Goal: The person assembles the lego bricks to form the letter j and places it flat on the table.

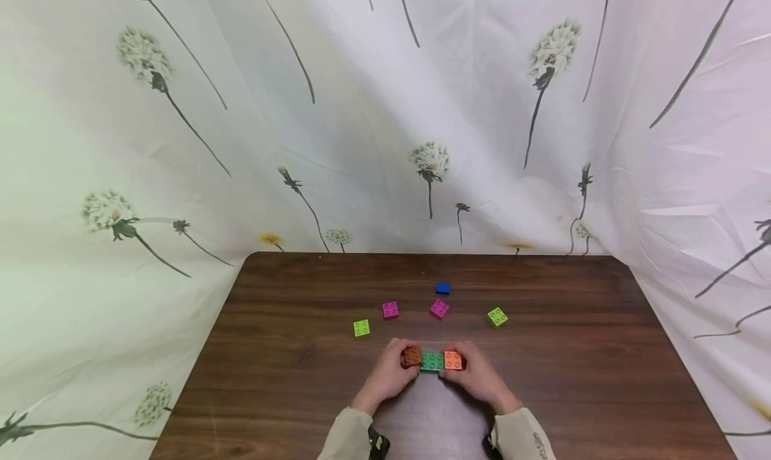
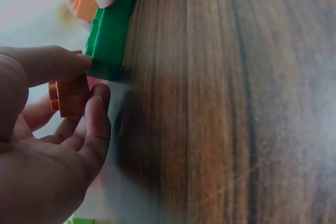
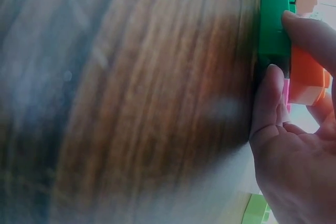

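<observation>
Near the table's front, a green brick [image 1: 432,361] with studs on top lies between my two hands. My left hand [image 1: 388,376] pinches a brown brick [image 1: 412,356] close to the green one's left end; in the left wrist view the brown brick [image 2: 72,95] sits between thumb and fingers, raised off the table. My right hand [image 1: 478,376] holds an orange brick [image 1: 454,360] at the green brick's right end. In the right wrist view a fingertip touches the green brick [image 3: 274,22], and the orange brick [image 3: 307,77] sits higher than it. Whether they are joined is hidden.
Beyond the hands lie a lime brick [image 1: 361,328] on the left, two magenta bricks [image 1: 390,310] in the middle, a blue brick [image 1: 442,288] farthest back and another lime brick [image 1: 497,317] on the right. A flowered white cloth [image 1: 373,179] hangs behind the brown table [image 1: 271,379].
</observation>
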The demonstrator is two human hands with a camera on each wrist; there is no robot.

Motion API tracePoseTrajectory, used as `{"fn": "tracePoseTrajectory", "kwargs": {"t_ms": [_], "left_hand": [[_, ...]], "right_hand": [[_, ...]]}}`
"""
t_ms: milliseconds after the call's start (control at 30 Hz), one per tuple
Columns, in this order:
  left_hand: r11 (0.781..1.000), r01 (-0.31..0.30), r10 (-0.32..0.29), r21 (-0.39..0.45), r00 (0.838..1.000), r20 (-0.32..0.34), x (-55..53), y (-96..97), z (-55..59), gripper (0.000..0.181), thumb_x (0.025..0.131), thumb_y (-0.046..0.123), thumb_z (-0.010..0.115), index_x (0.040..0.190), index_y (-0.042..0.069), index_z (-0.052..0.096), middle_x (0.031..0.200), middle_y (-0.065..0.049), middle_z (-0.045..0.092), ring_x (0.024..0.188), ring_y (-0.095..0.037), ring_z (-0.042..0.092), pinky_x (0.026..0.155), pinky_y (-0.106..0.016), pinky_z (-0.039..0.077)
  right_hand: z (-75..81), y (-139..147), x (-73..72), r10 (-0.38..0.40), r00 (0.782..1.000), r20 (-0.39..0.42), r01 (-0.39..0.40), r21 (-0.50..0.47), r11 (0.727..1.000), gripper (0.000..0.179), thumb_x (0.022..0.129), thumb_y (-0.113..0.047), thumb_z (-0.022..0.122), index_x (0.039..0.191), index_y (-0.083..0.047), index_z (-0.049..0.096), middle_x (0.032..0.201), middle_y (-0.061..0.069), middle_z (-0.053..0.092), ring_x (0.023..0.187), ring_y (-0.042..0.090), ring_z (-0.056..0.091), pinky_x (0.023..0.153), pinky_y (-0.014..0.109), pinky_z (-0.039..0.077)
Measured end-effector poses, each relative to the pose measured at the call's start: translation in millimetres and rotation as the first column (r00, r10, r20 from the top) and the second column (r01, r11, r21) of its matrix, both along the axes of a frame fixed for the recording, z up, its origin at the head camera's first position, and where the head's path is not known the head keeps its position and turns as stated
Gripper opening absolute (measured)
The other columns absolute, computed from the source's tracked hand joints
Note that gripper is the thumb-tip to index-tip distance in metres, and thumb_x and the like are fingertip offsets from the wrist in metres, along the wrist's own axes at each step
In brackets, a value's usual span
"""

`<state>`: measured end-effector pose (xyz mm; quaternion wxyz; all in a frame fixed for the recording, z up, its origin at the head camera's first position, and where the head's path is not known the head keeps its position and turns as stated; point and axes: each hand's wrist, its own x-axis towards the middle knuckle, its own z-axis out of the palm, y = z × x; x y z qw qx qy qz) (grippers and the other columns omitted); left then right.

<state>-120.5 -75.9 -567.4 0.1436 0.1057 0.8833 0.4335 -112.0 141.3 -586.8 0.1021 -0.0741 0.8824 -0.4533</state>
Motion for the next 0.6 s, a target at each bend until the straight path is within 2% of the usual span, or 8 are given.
{"fn": "tracePoseTrajectory", "kwargs": {"t_ms": [200, 300, 600], "left_hand": [[0.999, 0.038, -0.038, 0.015, 0.999, -0.025, -1.0, 2.7, 0.7, 0.040, 0.080, 0.008, 0.073, 0.119, 0.007, 0.061, 0.108, -0.005, 0.054, 0.092, -0.014, 0.053, 0.078, -0.030, 0.046], [0.999, 0.043, -0.043, 0.022, 0.999, -0.016, -1.5, 4.4, 1.0, 0.040, 0.080, 0.008, 0.073, 0.118, 0.007, 0.062, 0.107, -0.004, 0.054, 0.091, -0.014, 0.052, 0.078, -0.028, 0.045], [0.998, 0.055, -0.055, -0.007, 0.998, 0.006, -6.0, 9.7, 7.4, 0.038, 0.078, 0.006, 0.074, 0.115, 0.007, 0.064, 0.104, 0.000, 0.056, 0.092, -0.013, 0.053, 0.081, -0.032, 0.047]], "right_hand": [[1.2, -1.0, 0.6, 0.000, 1.000, 0.005, 0.000, -0.008, 1.000, 0.033, 0.079, -0.025, 0.078, 0.108, -0.015, 0.066, 0.105, 0.002, 0.060, 0.093, 0.015, 0.052, 0.081, 0.032, 0.041], [1.2, -1.8, 0.5, 0.004, 1.000, -0.001, -0.004, -0.005, 1.000, 0.033, 0.079, -0.025, 0.079, 0.107, -0.014, 0.066, 0.104, 0.003, 0.060, 0.092, 0.015, 0.052, 0.080, 0.031, 0.041], [2.1, -1.3, 0.0, -0.009, 1.000, -0.006, 0.009, -0.009, 1.000, 0.032, 0.078, -0.023, 0.079, 0.106, -0.014, 0.067, 0.104, 0.003, 0.060, 0.092, 0.015, 0.052, 0.080, 0.032, 0.041]]}}
